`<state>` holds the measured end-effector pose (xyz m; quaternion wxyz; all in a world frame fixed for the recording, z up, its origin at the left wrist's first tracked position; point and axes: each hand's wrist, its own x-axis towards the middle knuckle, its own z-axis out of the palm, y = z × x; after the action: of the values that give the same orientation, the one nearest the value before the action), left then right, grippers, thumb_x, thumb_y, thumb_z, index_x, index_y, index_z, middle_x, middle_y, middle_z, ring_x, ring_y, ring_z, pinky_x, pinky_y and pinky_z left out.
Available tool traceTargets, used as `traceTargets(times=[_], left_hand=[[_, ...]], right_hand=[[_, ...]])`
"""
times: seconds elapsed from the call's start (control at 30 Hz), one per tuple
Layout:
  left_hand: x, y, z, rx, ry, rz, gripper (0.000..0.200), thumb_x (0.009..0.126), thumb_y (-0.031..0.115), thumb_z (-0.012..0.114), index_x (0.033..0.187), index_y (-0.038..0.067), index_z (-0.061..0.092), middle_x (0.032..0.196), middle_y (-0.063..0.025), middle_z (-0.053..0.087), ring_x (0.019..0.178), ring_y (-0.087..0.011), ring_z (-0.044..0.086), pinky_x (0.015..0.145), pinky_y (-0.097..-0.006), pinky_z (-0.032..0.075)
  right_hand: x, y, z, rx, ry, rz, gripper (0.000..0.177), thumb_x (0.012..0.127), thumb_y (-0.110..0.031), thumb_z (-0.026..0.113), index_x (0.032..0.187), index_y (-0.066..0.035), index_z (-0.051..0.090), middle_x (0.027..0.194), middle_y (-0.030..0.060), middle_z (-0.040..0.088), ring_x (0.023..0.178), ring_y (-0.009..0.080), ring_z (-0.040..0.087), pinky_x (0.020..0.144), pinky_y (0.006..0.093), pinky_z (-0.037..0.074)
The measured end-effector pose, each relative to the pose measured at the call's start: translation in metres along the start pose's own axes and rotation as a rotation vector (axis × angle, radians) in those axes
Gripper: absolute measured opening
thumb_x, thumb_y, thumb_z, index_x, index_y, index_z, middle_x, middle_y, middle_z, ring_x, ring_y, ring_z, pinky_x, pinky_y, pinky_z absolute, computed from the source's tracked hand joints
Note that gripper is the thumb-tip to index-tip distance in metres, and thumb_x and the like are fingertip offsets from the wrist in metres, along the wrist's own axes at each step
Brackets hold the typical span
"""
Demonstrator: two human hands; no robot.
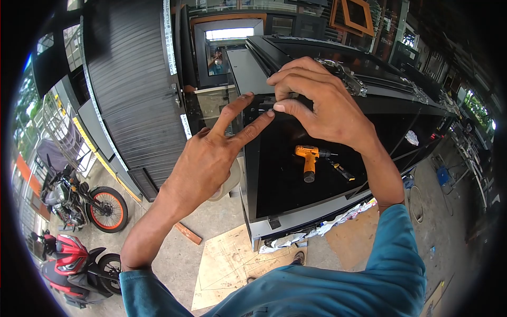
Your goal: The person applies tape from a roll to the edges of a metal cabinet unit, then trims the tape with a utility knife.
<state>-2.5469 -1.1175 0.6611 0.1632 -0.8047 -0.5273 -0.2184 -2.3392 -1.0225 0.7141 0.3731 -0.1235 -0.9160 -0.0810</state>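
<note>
My left hand [203, 156] reaches in from the left, two fingers stretched apart. Their tips rest at the corner of a black framed panel [285, 198], on either side of a small dark fitting [265, 105] with a shiny edge. Over the same corner, my right hand [322, 103] is curled, thumb and fingers closed in a pinch beside the fitting. Whatever it pinches is too small or hidden to make out. On the panel below lie a yellow-orange cordless drill [308, 161] and a black and yellow hand tool [342, 171].
Metal hardware [346, 76] lies on the stacked frames behind my right hand. A crumpled white wad [412, 138] sits farther right on the panel. A dark ribbed door [127, 79] stands at left, near two motorbikes [68, 253]. A marked plywood sheet [222, 269] lies on the floor.
</note>
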Motion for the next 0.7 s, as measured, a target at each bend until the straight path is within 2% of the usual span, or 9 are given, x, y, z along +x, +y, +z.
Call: traceTargets(times=[0.23,0.4,0.7], left_hand=[[0.0012,0.0011,0.0036,0.036,0.033,0.01,0.102,0.061,-0.024,0.053,0.141,0.038,0.04,0.147,-0.0064,0.03,0.077,-0.0257,0.069,0.066,-0.0294,0.063],[0.0014,0.0013,0.0044,0.039,0.073,0.024,0.098,0.061,-0.023,0.053,0.14,0.035,0.044,0.144,-0.0075,0.034,0.083,-0.0255,0.068,0.065,-0.0286,0.063],[0.0042,0.004,0.0048,0.044,0.078,0.01,0.093,0.064,-0.023,0.053,0.139,0.032,0.045,0.14,-0.008,0.037,0.084,-0.0218,0.067,0.068,-0.0282,0.063]], right_hand=[[-0.0015,-0.0001,0.0011,0.011,-0.017,0.013,0.013,0.081,-0.012,0.069,0.088,-0.003,0.063,0.089,0.0064,0.062,0.099,0.0247,0.054,0.09,0.0395,0.042],[0.0002,0.0022,0.0017,-0.018,-0.001,-0.014,0.013,0.081,-0.012,0.069,0.088,-0.003,0.063,0.088,0.0063,0.062,0.098,0.0241,0.054,0.089,0.0394,0.043],[-0.0004,0.0056,0.0051,0.002,0.015,-0.021,0.013,0.081,-0.013,0.069,0.086,-0.004,0.062,0.087,0.006,0.061,0.096,0.0241,0.054,0.088,0.0394,0.043]])
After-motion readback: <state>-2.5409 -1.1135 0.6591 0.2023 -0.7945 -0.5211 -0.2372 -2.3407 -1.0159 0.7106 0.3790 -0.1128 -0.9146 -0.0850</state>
